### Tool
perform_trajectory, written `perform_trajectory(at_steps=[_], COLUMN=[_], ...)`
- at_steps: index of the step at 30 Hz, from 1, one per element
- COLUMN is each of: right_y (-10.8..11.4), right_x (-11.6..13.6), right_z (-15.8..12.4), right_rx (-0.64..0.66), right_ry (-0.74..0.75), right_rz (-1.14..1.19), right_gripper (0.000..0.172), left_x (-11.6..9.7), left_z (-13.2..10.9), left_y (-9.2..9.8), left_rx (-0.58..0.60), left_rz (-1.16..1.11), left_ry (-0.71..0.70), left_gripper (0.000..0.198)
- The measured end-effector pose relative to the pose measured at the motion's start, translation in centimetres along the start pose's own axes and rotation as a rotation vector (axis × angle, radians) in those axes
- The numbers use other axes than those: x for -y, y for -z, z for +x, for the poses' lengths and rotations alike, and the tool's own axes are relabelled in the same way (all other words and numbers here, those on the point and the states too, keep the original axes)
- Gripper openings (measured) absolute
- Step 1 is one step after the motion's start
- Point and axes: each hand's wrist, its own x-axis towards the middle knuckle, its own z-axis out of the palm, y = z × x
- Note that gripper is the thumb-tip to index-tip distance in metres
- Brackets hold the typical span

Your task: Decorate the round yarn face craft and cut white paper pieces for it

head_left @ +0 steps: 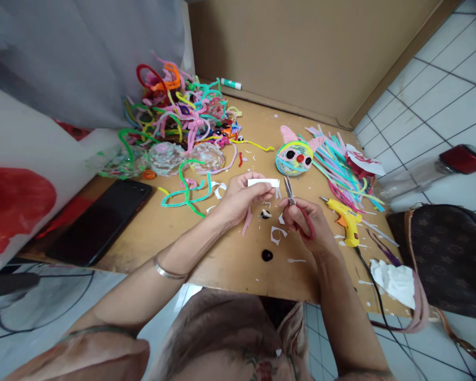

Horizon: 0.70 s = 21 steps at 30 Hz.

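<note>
Between the thumb and fingers of my left hand [246,197] is a narrow white paper strip [264,182], held level above the table. My right hand [304,221] grips red-handled scissors [290,191], their blades pointing away from me, just right of the strip and apart from it. Below the hands lie a small black piece with a pale part on it [266,214], a black round piece [267,255] and a white paper scrap with a hole [278,235]. Beyond the scissors sits a round animal head with pink ears [294,157], black eyes and a red nose.
A tangled heap of pipe cleaners [182,111] fills the back left, near clear balls [166,159]. A phone [103,222] lies at the left edge. To the right are a yellow glue gun [347,222] with its cord, more pipe cleaners [337,164] and a brown bag [444,254].
</note>
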Motion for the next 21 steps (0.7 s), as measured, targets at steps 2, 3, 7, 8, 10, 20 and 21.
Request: perform_trajectory(at_steps=[2, 3, 7, 8, 10, 20, 21], right_y=[0.1, 0.1, 0.4, 0.4, 0.4, 0.4, 0.5], right_x=[0.0, 0.0, -0.2, -0.3, -0.2, -0.1, -0.2], right_z=[0.1, 0.1, 0.3, 0.3, 0.3, 0.2, 0.2], right_rx=[-0.005, -0.006, 0.034, 0.046, 0.07, 0.15, 0.157], right_ry=[-0.007, -0.013, -0.031, -0.031, -0.028, 0.037, 0.035], right_rz=[-0.005, -0.011, -0.049, -0.055, -0.062, -0.064, -0.062], right_gripper=[0.05, 0.051, 0.054, 0.055, 0.055, 0.048, 0.047], left_x=[-0.2, -0.3, -0.5, -0.5, -0.4, -1.0, -1.2], left_z=[-0.1, -0.1, -0.1, -0.1, 0.0, 0.1, 0.1], left_y=[0.0, 0.0, 0.0, 0.1, 0.2, 0.4, 0.4], left_rx=[0.02, 0.032, 0.068, 0.071, 0.072, 0.037, 0.045], left_rz=[0.012, 0.019, 0.06, 0.071, 0.086, 0.196, 0.22], left_ry=[0.0, -0.008, -0.045, -0.052, -0.066, -0.091, -0.091], left_gripper=[0.02, 0.021, 0.021, 0.02, 0.019, 0.033, 0.033])
